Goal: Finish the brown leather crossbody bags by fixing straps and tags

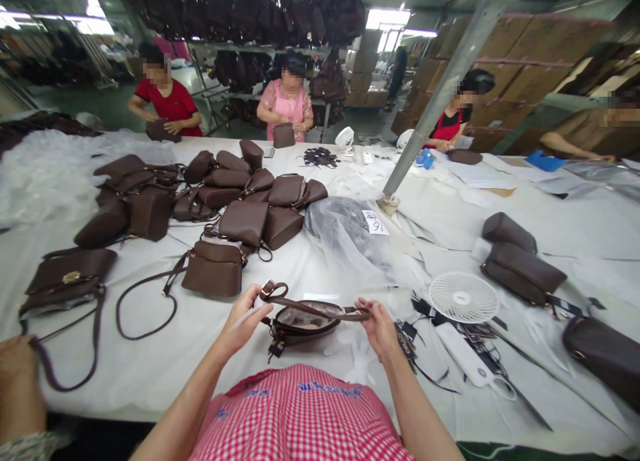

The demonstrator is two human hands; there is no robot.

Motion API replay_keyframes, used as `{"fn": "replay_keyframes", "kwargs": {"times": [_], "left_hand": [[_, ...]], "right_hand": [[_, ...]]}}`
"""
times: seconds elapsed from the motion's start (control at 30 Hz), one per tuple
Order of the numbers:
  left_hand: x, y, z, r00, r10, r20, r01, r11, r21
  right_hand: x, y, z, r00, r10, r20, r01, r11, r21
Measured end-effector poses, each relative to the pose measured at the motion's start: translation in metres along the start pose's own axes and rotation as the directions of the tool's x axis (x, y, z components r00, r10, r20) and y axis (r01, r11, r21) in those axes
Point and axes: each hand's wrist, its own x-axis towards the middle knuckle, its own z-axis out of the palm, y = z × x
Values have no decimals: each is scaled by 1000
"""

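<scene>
In front of me a brown handbag (306,324) stands on the white table, its zipped top open and a pale lining showing. Its brown strap (313,307) runs across above the opening. My left hand (245,317) is closed on the strap near its buckle (269,288), with a white slip between the fingers. At the other end, my right hand (379,326) pinches the strap. A dark tag (275,349) dangles from the bag's left side.
Several brown bags (243,222) are heaped ahead to the left. A plastic-wrapped bundle (345,237), a metal pole (435,107), a white fan (464,297) and black tags (407,337) lie or stand around. A co-worker's hand (20,374) is at far left. Other people work across the table.
</scene>
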Motion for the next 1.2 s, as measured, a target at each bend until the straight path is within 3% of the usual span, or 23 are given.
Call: {"fn": "replay_keyframes", "kwargs": {"times": [0.07, 0.17, 0.3, 0.37, 0.43, 0.5, 0.6, 0.67, 0.73, 0.8, 0.83, 0.97, 1.03, 1.1, 1.17, 1.2], "left_hand": [[2, -1, -3, 999, -39, -1, 39, 995, -92], [6, 1, -4, 996, -91, -11, 84, 954, -288], [6, 0, -1, 988, -133, -73, 82, 872, -483], [5, -3, -2, 981, -149, -128, 52, 825, -563], [5, -7, -5, 964, -188, -186, 22, 758, -652], [6, -11, -9, 943, -245, -225, 3, 684, -730], [6, -15, -16, 919, -306, -247, -1, 627, -779], [4, -15, -18, 916, -314, -250, 7, 635, -772], [3, -13, -17, 927, -287, -241, 12, 665, -746], [1, -8, -12, 953, -226, -200, 21, 709, -704], [1, -4, -9, 968, -190, -162, 32, 739, -673], [3, 15, 14, 988, -109, 110, 147, 876, -460], [5, 24, 28, 969, -87, 232, 165, 925, -343], [8, 30, 40, 958, -50, 282, 126, 958, -258], [11, 31, 49, 957, -7, 289, 64, 980, -187], [13, 31, 51, 955, 23, 296, 26, 987, -159]], "right_hand": [[5, -16, -6, 997, 52, 63, -55, 997, 46], [4, -35, -8, 973, 140, 185, -135, 990, -39], [-7, -39, 1, 958, 45, 283, -43, 999, -12], [-11, -35, 7, 935, -12, 353, 60, 990, -124], [-10, -31, 13, 892, -76, 446, 240, 915, -323], [-8, -27, 18, 841, -150, 520, 433, 763, -480], [-5, -23, 24, 805, -258, 535, 579, 538, -612], [-8, -24, 29, 772, -335, 540, 635, 423, -647], [-12, -26, 37, 704, -368, 607, 709, 312, -633], [-15, -29, 47, 644, -333, 689, 764, 223, -606], [-15, -30, 52, 635, -299, 713, 772, 192, -606], [-10, -41, 69, 683, -228, 693, 725, 106, -680], [-13, -54, 73, 723, -304, 620, 665, 65, -744], [-25, -72, 73, 736, -384, 557, 628, 82, -774], [-44, -92, 72, 670, -405, 622, 715, 124, -688], [-54, -100, 72, 587, -415, 695, 793, 124, -596]]}}
